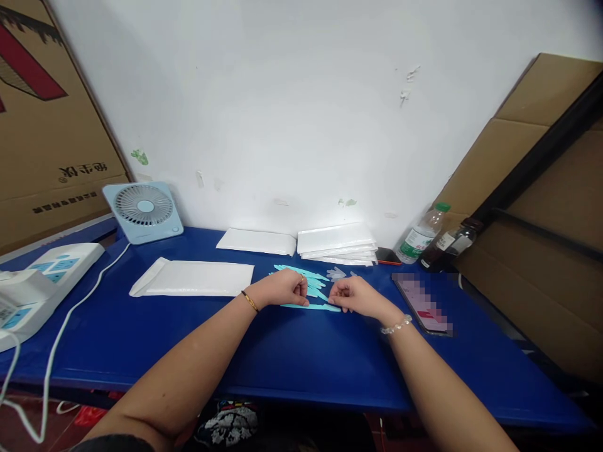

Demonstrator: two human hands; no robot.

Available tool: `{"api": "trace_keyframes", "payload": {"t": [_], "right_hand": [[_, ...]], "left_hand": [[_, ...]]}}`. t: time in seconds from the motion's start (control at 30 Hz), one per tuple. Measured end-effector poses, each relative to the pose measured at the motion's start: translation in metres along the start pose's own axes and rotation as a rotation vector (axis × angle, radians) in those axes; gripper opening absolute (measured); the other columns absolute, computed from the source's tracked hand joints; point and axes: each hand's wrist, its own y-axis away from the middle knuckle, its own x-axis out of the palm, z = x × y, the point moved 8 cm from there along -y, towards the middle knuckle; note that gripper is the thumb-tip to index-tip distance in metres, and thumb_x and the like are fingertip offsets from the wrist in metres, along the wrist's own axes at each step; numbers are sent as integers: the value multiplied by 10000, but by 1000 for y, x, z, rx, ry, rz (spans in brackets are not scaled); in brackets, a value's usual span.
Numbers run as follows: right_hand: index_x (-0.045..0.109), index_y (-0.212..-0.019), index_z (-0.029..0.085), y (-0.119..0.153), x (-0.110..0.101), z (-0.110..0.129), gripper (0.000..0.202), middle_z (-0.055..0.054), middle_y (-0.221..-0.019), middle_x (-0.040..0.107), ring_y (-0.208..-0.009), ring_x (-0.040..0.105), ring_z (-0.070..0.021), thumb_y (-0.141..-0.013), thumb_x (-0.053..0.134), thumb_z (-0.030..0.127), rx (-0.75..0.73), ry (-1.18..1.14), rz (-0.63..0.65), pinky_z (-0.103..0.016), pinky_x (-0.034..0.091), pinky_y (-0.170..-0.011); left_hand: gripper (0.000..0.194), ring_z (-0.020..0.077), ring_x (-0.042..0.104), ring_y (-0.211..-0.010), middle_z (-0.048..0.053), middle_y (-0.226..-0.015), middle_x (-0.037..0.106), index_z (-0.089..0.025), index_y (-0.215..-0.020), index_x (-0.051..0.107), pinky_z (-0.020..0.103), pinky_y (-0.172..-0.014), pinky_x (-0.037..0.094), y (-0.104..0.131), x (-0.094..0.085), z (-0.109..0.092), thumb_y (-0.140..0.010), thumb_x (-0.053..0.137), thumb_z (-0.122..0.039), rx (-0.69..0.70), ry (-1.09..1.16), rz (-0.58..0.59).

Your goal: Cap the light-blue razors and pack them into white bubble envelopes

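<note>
A slim turquoise eyebrow razor lies level between my two hands, just above or on the blue table. My left hand pinches it near its left end. At its other end are the closed fingertips of my right hand. Right behind them is a loose pile of similar turquoise razors, partly covered by my left hand. Several small translucent pieces, like caps, lie beyond my right hand.
White padded envelopes lie around: one at left, one by the wall, and a stack. A phone, a clear bottle and a dark bottle are at right. A fan and power strip stand left.
</note>
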Motion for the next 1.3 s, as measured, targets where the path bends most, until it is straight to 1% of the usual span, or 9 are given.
{"api": "trace_keyframes", "payload": {"t": [0.17,0.33,0.47,0.57,0.73,0.9,1.0,1.13,1.3], "right_hand": [[644,-763,178,-13,-2,5,133,-10,-722,566,-629,532,-133,-724,667,303,-72,185,-218,-259,408,-584],[630,-698,181,-14,-2,7,93,-7,-719,576,-615,521,-124,-742,619,262,-105,206,-234,-248,401,-586],[665,-826,188,-2,-44,-10,166,-27,-798,637,-655,553,-142,-774,585,323,-73,218,-444,-255,416,-616],[672,-806,171,10,-81,-38,195,-46,-773,664,-683,582,-165,-794,545,318,88,340,-650,-265,415,-643],[691,-773,170,1,-78,-62,138,-66,-757,688,-699,615,-179,-727,610,272,232,515,-521,-251,411,-633],[660,-688,170,2,-75,-62,72,-87,-733,671,-678,606,-203,-688,592,196,350,635,-560,-271,393,-591],[640,-757,175,5,-71,-44,103,-49,-726,648,-653,579,-167,-743,566,245,150,364,-577,-259,415,-600],[621,-921,166,6,-53,-11,260,-32,-740,629,-606,544,-134,-823,533,390,-96,-68,-442,-242,432,-554],[624,-907,168,3,-35,4,250,-36,-749,629,-627,556,-138,-824,560,395,-129,-91,-351,-267,465,-596]], "left_hand": [[231,156,581,-776,21,-896,619,-200,-932,618,230,-623,388,-1,-18,1,-755,629,-348,52,-249,-272],[124,155,587,-796,27,-935,622,-203,-886,634,230,-658,400,-4,-10,-1,-808,570,-276,88,-360,-261],[144,144,576,-725,25,-852,639,-195,-811,635,227,-608,376,-4,-14,0,-840,499,-232,56,-363,-274],[158,149,572,-722,32,-838,642,-188,-788,630,232,-598,365,-2,-21,0,-840,493,-247,51,-353,-315],[191,158,577,-738,38,-814,645,-183,-783,631,240,-617,371,1,-28,-1,-850,476,-273,45,-318,-357],[168,169,586,-780,28,-805,657,-193,-800,632,249,-665,379,3,-33,-4,-856,487,-255,61,-358,-404],[164,154,590,-732,18,-785,666,-191,-791,622,243,-652,370,3,-35,-3,-860,477,-221,51,-356,-400],[170,140,590,-687,12,-788,676,-184,-771,604,238,-644,352,3,-36,-4,-862,461,-195,40,-341,-392],[161,143,598,-710,5,-807,681,-187,-778,598,244,-658,348,3,-38,-2,-862,462,-201,20,-326,-396]]}}
